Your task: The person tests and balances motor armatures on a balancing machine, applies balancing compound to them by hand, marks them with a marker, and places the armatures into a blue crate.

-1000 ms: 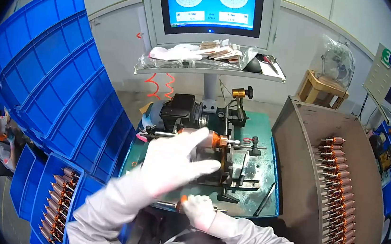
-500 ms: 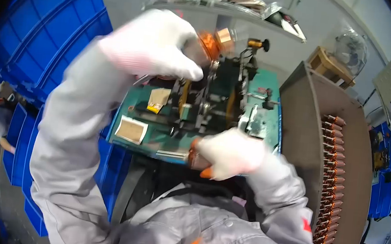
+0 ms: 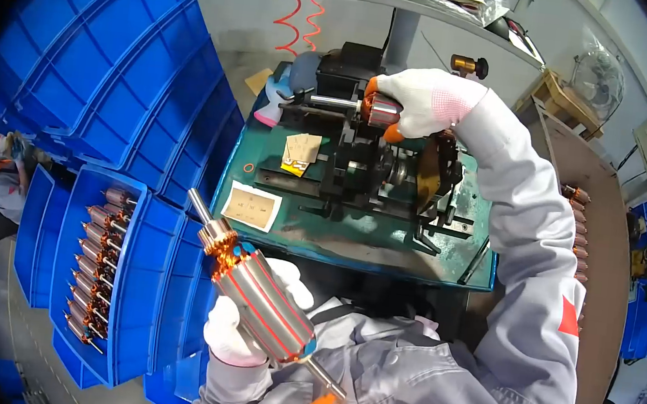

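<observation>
My left hand (image 3: pixel 230 336), in a white glove, is low in front of my body. Its fingers are wrapped round a motor armature (image 3: pixel 264 303) with a steel shaft, a copper commutator and red-striped core, tilted down to the right. Farther out, my right hand (image 3: pixel 431 104), gloved with orange fingertips, grips a second armature (image 3: pixel 382 112) above the black bench machine (image 3: pixel 292 182). That armature lies sideways, its shaft pointing left. Whether it rests on the machine's supports I cannot tell.
At left, a blue bin (image 3: pixel 121 323) holds several armatures beside stacked blue bins (image 3: pixel 102 53). A brown box (image 3: pixel 604 310) stands at right with more armatures. Paper cards (image 3: pixel 252 207) lie on the green bench (image 3: pixel 319 241). Overhead is a shelf (image 3: pixel 407 4). A person (image 3: pixel 7 177) is far left.
My left hand has come down from the machine to my front with an armature. My right hand has moved up from the bench's front edge to the machine, holding an armature. The view has shifted left.
</observation>
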`<state>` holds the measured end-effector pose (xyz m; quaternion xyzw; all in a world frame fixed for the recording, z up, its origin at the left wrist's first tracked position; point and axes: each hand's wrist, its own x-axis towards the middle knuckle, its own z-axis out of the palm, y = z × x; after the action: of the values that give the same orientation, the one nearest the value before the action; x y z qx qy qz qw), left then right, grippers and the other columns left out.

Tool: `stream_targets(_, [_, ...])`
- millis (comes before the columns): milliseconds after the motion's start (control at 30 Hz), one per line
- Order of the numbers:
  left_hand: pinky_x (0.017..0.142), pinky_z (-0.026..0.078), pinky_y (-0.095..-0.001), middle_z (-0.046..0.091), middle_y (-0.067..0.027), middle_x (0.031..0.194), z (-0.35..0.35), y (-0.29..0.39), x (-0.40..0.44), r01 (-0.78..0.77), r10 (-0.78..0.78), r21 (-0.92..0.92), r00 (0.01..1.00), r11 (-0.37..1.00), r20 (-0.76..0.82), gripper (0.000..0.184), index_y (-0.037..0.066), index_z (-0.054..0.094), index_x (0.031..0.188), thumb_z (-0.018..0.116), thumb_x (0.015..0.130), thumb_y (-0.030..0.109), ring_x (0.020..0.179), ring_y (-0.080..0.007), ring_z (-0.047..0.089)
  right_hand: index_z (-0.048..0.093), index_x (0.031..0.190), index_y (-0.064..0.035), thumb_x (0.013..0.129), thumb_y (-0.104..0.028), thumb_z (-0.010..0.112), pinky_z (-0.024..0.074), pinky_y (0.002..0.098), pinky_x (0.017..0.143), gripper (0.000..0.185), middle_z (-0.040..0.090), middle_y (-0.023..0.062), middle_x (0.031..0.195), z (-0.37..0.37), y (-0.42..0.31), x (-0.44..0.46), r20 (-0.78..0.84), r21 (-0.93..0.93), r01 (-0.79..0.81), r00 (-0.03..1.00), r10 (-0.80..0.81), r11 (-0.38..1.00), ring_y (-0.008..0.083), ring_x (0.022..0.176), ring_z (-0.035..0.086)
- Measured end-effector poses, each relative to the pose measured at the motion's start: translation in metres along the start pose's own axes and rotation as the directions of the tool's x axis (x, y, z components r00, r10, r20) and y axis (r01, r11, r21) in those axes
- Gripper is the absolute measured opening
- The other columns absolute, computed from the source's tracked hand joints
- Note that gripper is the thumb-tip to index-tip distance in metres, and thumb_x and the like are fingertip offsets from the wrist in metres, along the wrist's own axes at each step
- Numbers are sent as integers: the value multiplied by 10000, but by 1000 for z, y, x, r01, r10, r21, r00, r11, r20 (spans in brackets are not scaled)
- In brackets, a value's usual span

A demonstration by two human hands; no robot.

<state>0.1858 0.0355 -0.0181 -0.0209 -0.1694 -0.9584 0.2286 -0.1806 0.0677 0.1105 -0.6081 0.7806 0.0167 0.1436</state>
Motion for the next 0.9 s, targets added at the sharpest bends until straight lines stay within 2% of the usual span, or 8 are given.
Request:
stream_targets(433, [828, 543, -521, 573, -201, 1272, -32, -15, 21, 66, -53, -125, 993, 990, 106, 817, 59, 449, 1418, 737, 838, 556, 1069, -371, 620, 500, 1423, -78, 862, -391, 773, 498, 385, 971, 698, 638, 208, 1286, -4, 22, -26, -75, 232, -18, 997, 36, 972, 338, 1174, 621])
stream_targets(500, [830, 539, -531, 572, -192, 1272, -32, -21, 29, 92, -71, -152, 988, 984, 134, 806, 75, 455, 1414, 744, 836, 558, 1082, -364, 616, 558, 1335, -16, 888, -357, 727, 525, 365, 878, 587, 690, 196, 1125, -8, 35, -50, -637, 55, 218, 759, -133, 974, 299, 1016, 675])
stream_targets(567, [869, 526, -557, 567, -195, 1287, -54, -30, 28, 155, -112, -352, 984, 923, 139, 819, 74, 444, 1428, 743, 832, 551, 1135, -388, 595, 636, 1227, -23, 936, -251, 676, 521, 325, 796, 371, 706, 113, 1018, -6, 20, -91, -869, 309, 510, 494, 21, 802, 194, 906, 677])
stream_targets(600, [894, 522, -554, 564, -197, 1294, -55, -31, 32, 212, -170, -361, 975, 908, 144, 838, 61, 444, 1424, 755, 812, 542, 1151, -385, 590, 657, 1183, -6, 963, -172, 627, 499, 284, 755, 277, 690, 75, 914, 16, 5, -105, -892, 452, 527, 295, 344, 720, 133, 817, 644])
stream_targets(633, [918, 518, -550, 560, -200, 1301, -51, -34, 39, 305, -266, -342, 951, 889, 157, 857, 47, 444, 1420, 767, 792, 533, 1166, -382, 585, 670, 1159, 8, 988, -128, 583, 486, 266, 726, 236, 673, 72, 855, 37, -11, -120, -828, 532, 763, 377, 416, 368, 123, 756, 617])
stream_targets(667, [943, 514, -546, 556, -202, 1308, -47, -38, 44, 382, -344, -309, 923, 871, 173, 876, 34, 444, 1417, 779, 772, 524, 1181, -378, 580, 678, 1152, 18, 986, -99, 588, 488, 265, 705, 223, 663, 71, 842, 61, -16, -127, -833, 549, 761, 460, 307, 346, 124, 724, 594])
stream_targets(767, [936, 531, -510, 564, -202, 1298, -43, -55, 62, 526, -476, -175, 840, 832, 261, 912, -4, 461, 1387, 799, 735, 535, 1149, -358, 604, 677, 1180, 7, 967, -134, 655, 522, 288, 809, 256, 704, 94, 1036, 117, -45, -121, -289, 957, 269, 927, 239, 110, 140, 913, 665])
stream_targets(900, [696, 511, -395, 646, -149, 1017, -6, -64, 56, 592, -590, -9, 803, 806, -89, 796, 35, 574, 1233, 835, 689, 553, 772, -288, 624, 614, 1281, -14, 1009, -226, 617, 449, 272, 914, 345, 648, 46, 1150, 166, -53, -102, -259, 949, 240, 963, -73, -206, 98, 1035, 562])
